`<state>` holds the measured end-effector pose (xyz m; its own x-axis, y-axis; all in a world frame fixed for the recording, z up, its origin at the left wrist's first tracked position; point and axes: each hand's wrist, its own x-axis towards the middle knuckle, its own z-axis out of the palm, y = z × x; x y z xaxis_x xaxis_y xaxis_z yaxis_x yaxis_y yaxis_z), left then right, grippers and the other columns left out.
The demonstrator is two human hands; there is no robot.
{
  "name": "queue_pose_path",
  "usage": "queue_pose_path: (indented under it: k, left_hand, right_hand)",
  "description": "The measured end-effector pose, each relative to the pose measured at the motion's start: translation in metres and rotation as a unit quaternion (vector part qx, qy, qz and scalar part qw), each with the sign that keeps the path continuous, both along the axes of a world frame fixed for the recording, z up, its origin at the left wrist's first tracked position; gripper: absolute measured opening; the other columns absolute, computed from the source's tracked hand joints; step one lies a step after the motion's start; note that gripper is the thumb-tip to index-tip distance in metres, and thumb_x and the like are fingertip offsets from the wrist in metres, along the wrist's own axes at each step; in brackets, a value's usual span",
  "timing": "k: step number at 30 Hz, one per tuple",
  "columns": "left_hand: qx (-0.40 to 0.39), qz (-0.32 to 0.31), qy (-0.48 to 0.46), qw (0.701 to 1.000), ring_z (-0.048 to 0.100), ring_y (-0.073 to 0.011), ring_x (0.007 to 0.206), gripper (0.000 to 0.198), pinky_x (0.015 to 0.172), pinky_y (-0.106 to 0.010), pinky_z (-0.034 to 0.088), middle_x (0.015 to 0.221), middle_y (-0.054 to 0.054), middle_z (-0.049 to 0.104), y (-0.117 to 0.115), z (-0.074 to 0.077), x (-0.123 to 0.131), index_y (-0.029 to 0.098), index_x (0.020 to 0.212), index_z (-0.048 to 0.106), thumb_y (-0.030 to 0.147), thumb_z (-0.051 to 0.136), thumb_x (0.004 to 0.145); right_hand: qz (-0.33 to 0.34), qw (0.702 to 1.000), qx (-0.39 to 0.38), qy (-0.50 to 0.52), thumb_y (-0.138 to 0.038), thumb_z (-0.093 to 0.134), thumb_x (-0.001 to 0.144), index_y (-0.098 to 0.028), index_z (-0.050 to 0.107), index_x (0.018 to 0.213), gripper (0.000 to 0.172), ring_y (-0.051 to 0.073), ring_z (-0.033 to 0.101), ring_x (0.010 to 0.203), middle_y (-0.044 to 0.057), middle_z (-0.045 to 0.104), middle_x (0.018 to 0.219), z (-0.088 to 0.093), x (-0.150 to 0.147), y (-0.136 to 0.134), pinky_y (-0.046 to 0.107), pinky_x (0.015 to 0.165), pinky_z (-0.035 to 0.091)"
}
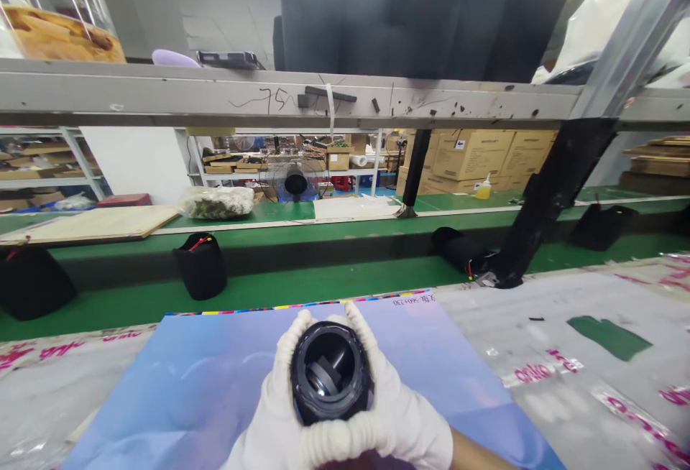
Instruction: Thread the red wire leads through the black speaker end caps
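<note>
from my station i read this black plastic cylindrical housing (330, 373) as light, stiff and a little slick, so i'd take it by its outer wall, where the left hand (280, 412) and right hand (404, 412) have it, their white-gloved fingers (356, 319) closed around it from both sides. it's held over the blue sheet (177, 398), long axis tilted up, open end facing my camera.

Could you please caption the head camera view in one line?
Gloved left hand and right hand hold a black cylindrical part above a blue sheet.
</note>
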<state>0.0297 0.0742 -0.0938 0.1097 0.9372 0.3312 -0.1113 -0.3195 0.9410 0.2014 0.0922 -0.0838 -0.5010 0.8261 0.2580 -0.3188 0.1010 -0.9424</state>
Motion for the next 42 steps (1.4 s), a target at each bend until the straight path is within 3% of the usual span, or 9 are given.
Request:
queue_pose_path:
  k: [4, 9, 12, 17, 21, 26, 31, 36, 42]
  left_hand:
    - [-0.042, -0.014, -0.017, 0.999, 0.053, -0.0355, 0.129, 0.127, 0.107, -0.047, 0.045, 0.139, -0.012, 0.058, 0.003, 0.011, 0.005, 0.023, 0.15, 0.019, 0.053, 0.09, 0.049]
    - [0.005, -0.054, 0.03, 0.998, 0.051, -0.0383, 0.131, 0.127, 0.108, -0.052, 0.043, 0.144, -0.016, 0.052, 0.011, 0.005, 0.0, 0.022, 0.152, 0.016, 0.06, 0.086, 0.052]
    - [0.058, -0.033, 0.085, 0.994, 0.053, -0.0391, 0.128, 0.115, 0.105, -0.054, 0.045, 0.143, -0.011, 0.054, 0.015, 0.004, -0.006, 0.032, 0.149, 0.027, 0.053, 0.088, 0.054]
    - [0.186, -0.042, 0.08, 0.978, 0.059, -0.0333, 0.122, 0.079, 0.1, -0.047, 0.051, 0.137, -0.006, 0.056, 0.019, 0.015, -0.009, 0.04, 0.14, 0.045, 0.048, 0.081, 0.069]
    - [0.154, -0.059, 0.07, 0.984, 0.06, -0.0304, 0.121, 0.078, 0.098, -0.042, 0.053, 0.137, -0.004, 0.057, 0.015, 0.024, -0.006, 0.04, 0.14, 0.043, 0.046, 0.08, 0.071]
    - [0.113, -0.073, 0.124, 0.983, 0.06, -0.0306, 0.122, 0.108, 0.104, -0.053, 0.046, 0.133, -0.009, 0.06, 0.009, 0.035, -0.003, 0.034, 0.152, -0.001, 0.046, 0.074, 0.076]
    - [0.203, 0.014, 0.312, 0.928, 0.055, -0.0317, 0.126, 0.073, 0.102, -0.049, 0.048, 0.14, -0.011, 0.05, 0.01, 0.037, -0.012, 0.035, 0.147, 0.028, 0.05, 0.063, 0.084]
    - [0.251, 0.06, 0.357, 0.898, 0.056, -0.0291, 0.124, 0.075, 0.101, -0.042, 0.049, 0.14, -0.011, 0.053, 0.007, 0.035, -0.016, 0.031, 0.148, 0.028, 0.06, 0.056, 0.085]
    - [0.198, 0.116, 0.358, 0.905, 0.056, -0.0264, 0.125, 0.061, 0.104, -0.042, 0.047, 0.14, -0.007, 0.056, -0.001, 0.035, -0.008, 0.034, 0.146, 0.034, 0.054, 0.052, 0.091]
  right_hand:
    - [-0.018, 0.995, -0.011, -0.102, -0.026, 0.094, 0.052, -0.027, -0.001, 0.154, 0.139, 0.03, 0.04, 0.14, 0.015, 0.036, 0.154, 0.016, 0.009, 0.004, 0.05, 0.116, 0.029]
    - [-0.037, 0.978, 0.047, -0.2, -0.029, 0.095, 0.048, -0.029, -0.001, 0.155, 0.143, 0.032, 0.036, 0.141, 0.013, 0.031, 0.155, 0.024, 0.018, 0.009, 0.052, 0.116, 0.027]
    - [-0.068, 0.96, 0.13, -0.24, -0.033, 0.095, 0.045, -0.03, 0.015, 0.154, 0.135, 0.035, 0.041, 0.136, 0.012, 0.038, 0.149, 0.031, 0.022, 0.013, 0.053, 0.115, 0.03]
    - [-0.027, 0.954, 0.228, -0.193, -0.038, 0.094, 0.048, -0.031, 0.05, 0.134, 0.098, 0.029, 0.054, 0.12, 0.006, 0.05, 0.129, 0.043, 0.021, 0.019, 0.043, 0.106, 0.043]
    - [-0.022, 0.965, 0.174, -0.195, -0.043, 0.094, 0.047, -0.029, 0.045, 0.137, 0.104, 0.03, 0.052, 0.122, 0.007, 0.05, 0.13, 0.05, 0.022, 0.018, 0.045, 0.105, 0.044]
    - [0.028, 0.967, 0.191, -0.166, -0.066, 0.076, 0.067, -0.032, 0.049, 0.139, 0.084, 0.031, 0.046, 0.131, 0.007, 0.049, 0.137, 0.058, 0.032, 0.011, 0.046, 0.113, 0.036]
    - [-0.087, 0.979, 0.154, -0.105, -0.044, 0.035, 0.103, -0.038, 0.056, 0.131, 0.035, 0.02, 0.051, 0.128, 0.003, 0.054, 0.134, 0.039, 0.021, 0.006, 0.039, 0.113, 0.038]
    - [-0.129, 0.97, 0.187, -0.089, -0.039, 0.04, 0.103, -0.033, 0.063, 0.121, 0.03, 0.019, 0.059, 0.117, 0.004, 0.059, 0.123, 0.032, 0.011, 0.009, 0.035, 0.106, 0.045]
    - [-0.001, 0.962, 0.203, -0.183, -0.056, 0.048, 0.095, -0.034, 0.04, 0.146, 0.056, 0.024, 0.042, 0.136, 0.006, 0.043, 0.144, 0.045, 0.03, 0.003, 0.041, 0.116, 0.033]
